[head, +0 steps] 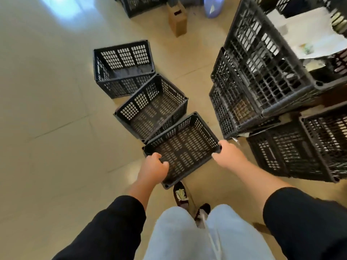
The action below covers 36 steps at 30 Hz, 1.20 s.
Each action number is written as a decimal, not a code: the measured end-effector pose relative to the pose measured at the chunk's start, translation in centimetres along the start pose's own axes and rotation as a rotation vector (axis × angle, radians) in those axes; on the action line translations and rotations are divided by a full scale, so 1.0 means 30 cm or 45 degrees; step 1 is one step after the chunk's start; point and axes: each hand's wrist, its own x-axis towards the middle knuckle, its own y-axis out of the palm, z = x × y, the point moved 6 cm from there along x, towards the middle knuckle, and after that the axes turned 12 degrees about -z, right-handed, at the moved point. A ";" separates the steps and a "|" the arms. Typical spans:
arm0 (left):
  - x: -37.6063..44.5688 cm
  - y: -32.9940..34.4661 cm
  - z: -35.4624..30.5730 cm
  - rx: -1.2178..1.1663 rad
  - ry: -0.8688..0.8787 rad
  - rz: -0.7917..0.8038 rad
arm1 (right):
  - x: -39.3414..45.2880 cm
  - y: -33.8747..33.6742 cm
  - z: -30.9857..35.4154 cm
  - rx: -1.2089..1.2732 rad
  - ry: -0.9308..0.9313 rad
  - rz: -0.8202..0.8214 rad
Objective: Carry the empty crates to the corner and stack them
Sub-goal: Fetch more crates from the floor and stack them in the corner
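floor: pale tile, under everything.

stack: dark slatted crates piled to the right of and beyond the grip, reaching the upper right corner. the top one holds white paper. its nearest lower corner stands just beyond the right hand.

side crate: to the right of the grip, low, beside the stack.

held crate: black, perforated, empty. it sits between the two hands, open side up, turned diagonally. whether it rests on the floor or is raised cannot be told.

middle crate: empty, just beyond the held crate and to its left, the rims touching or nearly so.

far crate: empty, beyond the middle crate, further left, close against it.

box: brown cardboard, well beyond the grip, upright on the floor.

bag: pale purple, beyond the box, partly cut off by the frame edge.

sleeves: black, pushed up the forearms.

trousers: light, below the grip.

left hand: fingers curled over the near left rim of the held crate, closed on it.

right hand: closed on the right corner of the same crate, fingers wrapped over the rim.

shoes: dark, below the near corner of the held crate.
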 end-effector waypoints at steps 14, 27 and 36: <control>0.188 0.180 0.149 -0.306 -0.583 -0.194 | 0.591 0.056 0.026 -0.217 -0.126 0.124; 0.538 0.668 0.469 -0.393 -0.846 -0.167 | 1.129 0.491 -0.148 -0.288 -0.069 0.128; 0.864 0.921 0.737 -0.479 -0.961 -0.323 | 1.457 0.778 -0.303 -0.282 -0.007 -0.025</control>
